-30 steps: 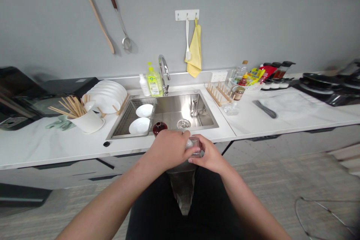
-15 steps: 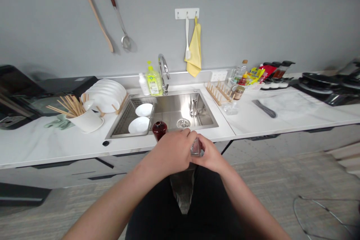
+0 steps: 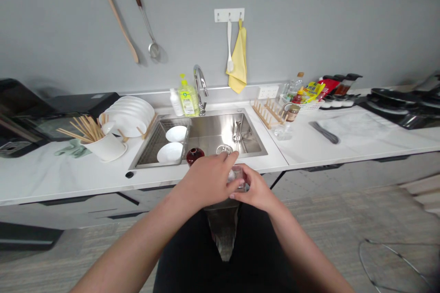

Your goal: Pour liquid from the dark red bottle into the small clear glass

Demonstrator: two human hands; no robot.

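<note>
We log the small container (image 3: 238, 174) as clear and smooth, glass or plastic undetermined; sink (image 3: 206, 132), shiny metal; faucet (image 3: 197, 83), polished metal; towel (image 3: 238, 66), soft matt cloth; peg rack (image 3: 261, 118), pale wood; wall (image 3: 309, 9), matt.

We see a cloth (image 3: 238, 66) and brush (image 3: 229, 39) on hooks (image 3: 225, 14), chopsticks (image 3: 90, 129) in a pot (image 3: 108, 149) near plates (image 3: 132, 116), bottles (image 3: 188, 100) beside the tap (image 3: 202, 109).

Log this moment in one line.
left hand: thumb at clear container | right hand: holding clear container | dark red bottle: partly hidden by left hand | white bowls: at sink left side
</note>
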